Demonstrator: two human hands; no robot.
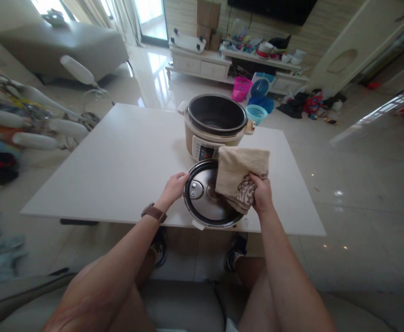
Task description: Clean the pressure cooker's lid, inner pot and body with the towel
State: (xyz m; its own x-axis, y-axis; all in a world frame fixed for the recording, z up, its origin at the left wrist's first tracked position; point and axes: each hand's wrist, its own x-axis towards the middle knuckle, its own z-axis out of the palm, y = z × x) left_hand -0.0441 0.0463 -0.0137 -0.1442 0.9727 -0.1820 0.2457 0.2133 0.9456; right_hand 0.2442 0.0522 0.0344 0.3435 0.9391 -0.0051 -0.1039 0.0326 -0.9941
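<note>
Nearest in my head view, the left wrist wears a brown-strapped watch (154, 212). The left hand (176, 186) has its fingers closed on the left rim of a round lid (205, 207), whose metal inner face, ringed by a black seal, is turned up toward me over the table's near edge; whether it also rests there, I cannot tell. The right hand (262, 191) clutches a folded beige cloth (243, 166) with a brown pattern, and the cloth covers the right part of that face.

I judge the wiping to be under way: the lid is off and in hand, and the cloth is against it or just over it. How much is finished I can't say; the bare metal on the left shines, while the covered part, hidden from me, is probably what is left.

Just beyond, the cooker (189, 131) stands upright on the white table (119, 170), open at the top, its dark inner pot (219, 115) in place and the lid not refitted. Farther off, a light blue basket (257, 113), then a pink basket (241, 87), stand on the floor before a white cabinet (202, 64).
</note>
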